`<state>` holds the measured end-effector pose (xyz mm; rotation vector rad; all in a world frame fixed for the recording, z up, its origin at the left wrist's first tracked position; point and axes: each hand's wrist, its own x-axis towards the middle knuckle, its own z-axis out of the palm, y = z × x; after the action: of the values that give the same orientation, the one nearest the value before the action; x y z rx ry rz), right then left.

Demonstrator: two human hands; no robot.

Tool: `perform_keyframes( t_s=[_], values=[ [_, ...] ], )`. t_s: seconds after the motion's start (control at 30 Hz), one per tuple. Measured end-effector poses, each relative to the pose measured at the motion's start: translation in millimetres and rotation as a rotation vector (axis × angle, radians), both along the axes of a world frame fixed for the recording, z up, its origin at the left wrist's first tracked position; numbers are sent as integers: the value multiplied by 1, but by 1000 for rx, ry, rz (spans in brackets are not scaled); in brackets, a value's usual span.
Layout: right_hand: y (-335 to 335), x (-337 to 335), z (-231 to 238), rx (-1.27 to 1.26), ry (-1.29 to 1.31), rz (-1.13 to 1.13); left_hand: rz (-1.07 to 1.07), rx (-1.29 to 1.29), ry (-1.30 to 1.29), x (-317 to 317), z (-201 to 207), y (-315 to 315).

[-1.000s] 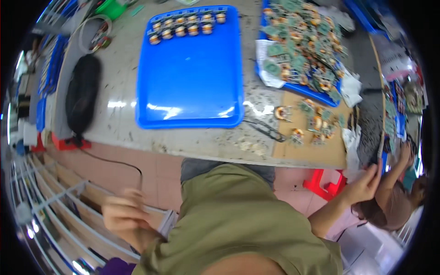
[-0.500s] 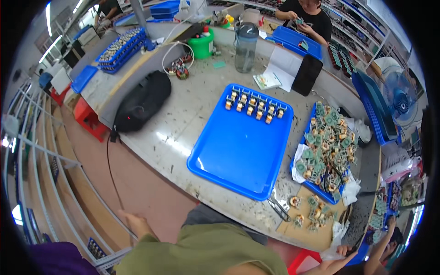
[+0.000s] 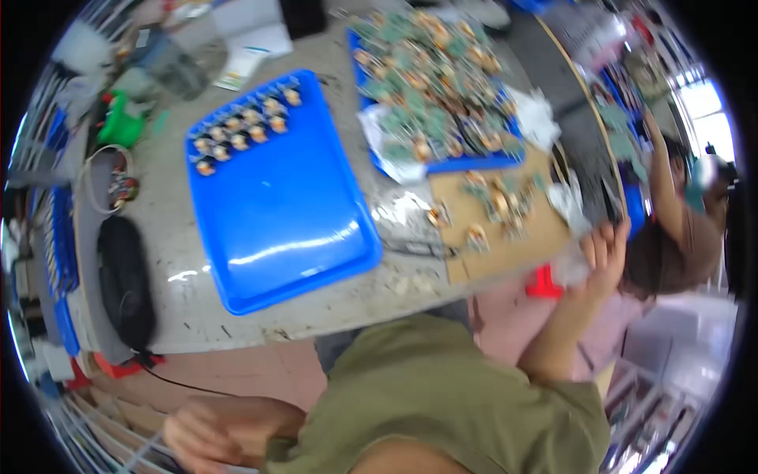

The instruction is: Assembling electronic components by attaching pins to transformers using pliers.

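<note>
Dark pointed tool (image 3: 611,202) sits at the workbench's (image 3: 170,253) right edge, just beyond the right hand (image 3: 605,251); I cannot tell whether its curled fingers grip it. Leftward I see cardboard (image 3: 545,237) and two blue trays (image 3: 284,213). Blurred, the left hand (image 3: 209,434) hangs below the front edge, loosely bent, contents unclear.

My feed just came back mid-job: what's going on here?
The person's left hand, blurred, is off the near edge of the table. The right hand is near the table's right edge, beside a thin dark object; whether it's held is unclear. Small parts stand in two rows at the blue tray's far end. To its right, a heap of green-board parts fills another tray, with loose pieces on cardboard.
</note>
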<state>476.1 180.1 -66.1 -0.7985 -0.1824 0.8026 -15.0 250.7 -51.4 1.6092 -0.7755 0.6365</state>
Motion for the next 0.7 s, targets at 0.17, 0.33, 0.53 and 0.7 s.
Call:
perform_keyframes(
  t_s=[0.17,0.33,0.53,0.7],
  values=[
    [-24,-11,0,69,-188,-142,464,-402,1888,-27,-28,-1],
    [-53,-16,-23,29,-176,-71,1094,617,1850,-132,-175,-163],
    [-36,-16,-22,-60,-183,-30,1112,436,1953,-144,-189,-264],
    [-26,-13,-27,47,-203,114,1111,593,1873,-84,-169,-270]
  ],
)
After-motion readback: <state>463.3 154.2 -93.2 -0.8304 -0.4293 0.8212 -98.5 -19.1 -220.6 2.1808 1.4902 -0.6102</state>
